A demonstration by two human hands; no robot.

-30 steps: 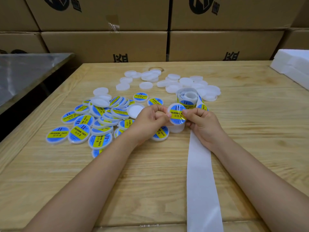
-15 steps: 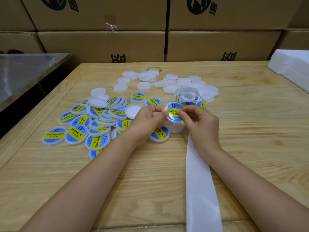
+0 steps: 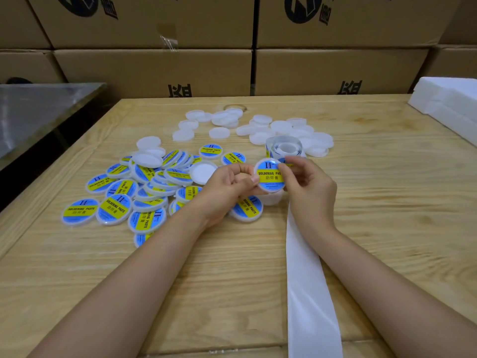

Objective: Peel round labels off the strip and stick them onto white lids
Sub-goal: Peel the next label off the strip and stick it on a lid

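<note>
Far out at about eight o'clock from the work, a heap of finished lids is lying on the wooden table, each one showing the same blue disc with a yellow band. Coming inward, the left hand is pinching the lid at its nine o'clock edge, thumb and curled fingers closing on the rim, with the lid's face turned up toward the person. The lid appears to be sitting just above the table between the two hands, so both are equally near it, one on each side. Its label is looking almost fully laid, centred inside the white rim, with the yellow band and its black lettering running from nine to three o'clock, close to level. At three o'clock the right hand is gripping the opposite rim. Its thumb and forefinger are curling over the upper right of the label and hiding that edge, so I cannot tell whether the last bit is stuck down. I am judging that the next move is a press or sweep across toward three o'clock, with the left hand bracing. Behind, at twelve o'clock, the roll of labels is standing among blank lids, and the bare white strip is trailing toward six o'clock under the right wrist.
</note>
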